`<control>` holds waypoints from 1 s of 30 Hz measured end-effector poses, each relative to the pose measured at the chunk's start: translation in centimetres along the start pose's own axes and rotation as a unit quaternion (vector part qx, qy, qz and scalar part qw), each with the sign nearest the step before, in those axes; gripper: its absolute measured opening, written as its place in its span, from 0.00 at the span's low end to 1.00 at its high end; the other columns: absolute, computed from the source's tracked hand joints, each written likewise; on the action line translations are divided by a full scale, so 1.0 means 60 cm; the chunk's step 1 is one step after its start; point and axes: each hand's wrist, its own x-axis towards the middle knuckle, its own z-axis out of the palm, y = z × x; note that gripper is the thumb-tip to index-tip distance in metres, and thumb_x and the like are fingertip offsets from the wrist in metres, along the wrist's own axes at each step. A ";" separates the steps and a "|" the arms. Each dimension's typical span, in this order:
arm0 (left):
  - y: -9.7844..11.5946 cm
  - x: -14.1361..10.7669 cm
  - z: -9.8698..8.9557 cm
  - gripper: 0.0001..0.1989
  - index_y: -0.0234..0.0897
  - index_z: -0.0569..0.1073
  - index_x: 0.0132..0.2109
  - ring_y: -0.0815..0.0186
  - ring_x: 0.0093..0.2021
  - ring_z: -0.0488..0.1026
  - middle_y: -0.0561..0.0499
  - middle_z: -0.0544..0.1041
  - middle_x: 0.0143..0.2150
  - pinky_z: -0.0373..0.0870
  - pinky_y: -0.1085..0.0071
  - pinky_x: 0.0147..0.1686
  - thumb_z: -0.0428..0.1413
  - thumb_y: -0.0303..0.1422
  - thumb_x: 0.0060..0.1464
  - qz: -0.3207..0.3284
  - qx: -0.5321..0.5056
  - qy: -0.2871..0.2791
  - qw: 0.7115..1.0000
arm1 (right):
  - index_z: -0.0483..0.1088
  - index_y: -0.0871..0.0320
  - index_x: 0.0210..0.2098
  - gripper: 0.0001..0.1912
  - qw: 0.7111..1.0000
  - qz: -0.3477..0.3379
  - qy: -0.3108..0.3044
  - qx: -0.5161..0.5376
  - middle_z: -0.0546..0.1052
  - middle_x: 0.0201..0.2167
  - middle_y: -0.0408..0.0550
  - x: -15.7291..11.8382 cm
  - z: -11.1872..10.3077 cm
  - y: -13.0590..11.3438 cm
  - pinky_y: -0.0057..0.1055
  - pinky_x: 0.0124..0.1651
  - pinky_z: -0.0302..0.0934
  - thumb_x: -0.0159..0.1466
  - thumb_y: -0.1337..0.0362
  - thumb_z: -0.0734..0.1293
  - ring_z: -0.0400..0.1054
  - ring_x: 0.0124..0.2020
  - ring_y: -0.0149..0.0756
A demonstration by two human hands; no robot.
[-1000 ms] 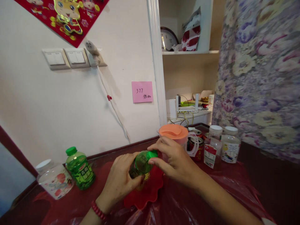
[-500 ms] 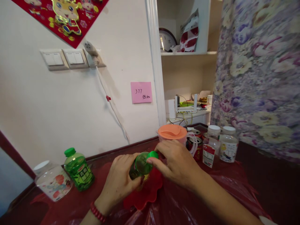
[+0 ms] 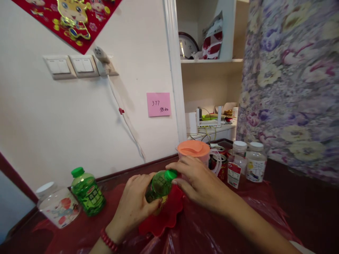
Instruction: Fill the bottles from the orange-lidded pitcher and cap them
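Observation:
A green plastic bottle (image 3: pixel 161 184) with a green screw cap (image 3: pixel 171 174) is tilted to the right in front of me. My left hand (image 3: pixel 136 197) wraps round the bottle's body, a red bead bracelet on its wrist. My right hand (image 3: pixel 197 181) has its thumb and fingers at the cap, pinching it from the right side. Below the bottle lies a red scalloped plate (image 3: pixel 169 220), partly hidden by the left hand and the bottle. Just behind the right hand stands a clear pitcher with an orange lid (image 3: pixel 193 148).
On the left stand a green-labelled bottle (image 3: pixel 88 194) and a white-capped jar (image 3: pixel 59 208). Two clear jars (image 3: pixel 237 169) (image 3: pixel 256 164) and several cans (image 3: pixel 219 164) stand at the right back. Thin red plastic sheeting (image 3: pixel 212 229) covers the table against the wall.
The right hand's grip on the cap has shifted; its thumb has moved off the cap's front face to the right side. The bottle stays in the left hand, almost unmoved.

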 end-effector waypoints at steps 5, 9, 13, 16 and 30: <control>0.004 0.000 0.000 0.27 0.44 0.69 0.58 0.56 0.50 0.73 0.50 0.78 0.50 0.61 0.54 0.56 0.61 0.32 0.50 0.003 0.003 -0.009 1.000 | 0.76 0.58 0.36 0.22 0.992 0.034 0.061 -0.107 0.75 0.34 0.50 0.003 0.006 -0.001 0.45 0.47 0.58 0.62 0.44 0.69 0.67 0.41 0.46; -0.003 0.003 -0.002 0.26 0.44 0.68 0.57 0.55 0.50 0.73 0.50 0.78 0.50 0.61 0.55 0.55 0.61 0.32 0.50 -0.004 -0.005 -0.004 1.000 | 0.73 0.53 0.55 0.25 0.995 0.009 0.047 -0.083 0.75 0.43 0.51 -0.005 0.000 -0.005 0.46 0.51 0.58 0.61 0.49 0.72 0.66 0.47 0.47; -0.009 0.002 -0.001 0.26 0.44 0.68 0.57 0.55 0.49 0.73 0.49 0.78 0.50 0.61 0.54 0.55 0.63 0.35 0.50 -0.002 0.000 -0.003 1.000 | 0.72 0.51 0.56 0.19 0.998 -0.011 0.018 -0.061 0.75 0.43 0.49 -0.004 0.003 -0.005 0.40 0.49 0.59 0.67 0.66 0.66 0.66 0.46 0.42; -0.009 0.000 0.001 0.28 0.45 0.67 0.58 0.55 0.51 0.72 0.49 0.77 0.52 0.59 0.52 0.58 0.63 0.35 0.50 0.006 0.013 -0.007 1.000 | 0.75 0.56 0.47 0.10 0.996 0.003 0.034 -0.080 0.76 0.39 0.49 0.002 0.009 -0.003 0.41 0.47 0.59 0.66 0.61 0.68 0.66 0.44 0.43; -0.007 0.000 0.002 0.27 0.44 0.67 0.57 0.55 0.51 0.72 0.50 0.78 0.51 0.59 0.52 0.57 0.63 0.35 0.50 0.004 0.010 -0.017 1.000 | 0.75 0.56 0.51 0.13 0.999 -0.006 0.020 -0.048 0.75 0.41 0.50 0.003 0.007 -0.005 0.40 0.49 0.60 0.67 0.64 0.67 0.65 0.46 0.43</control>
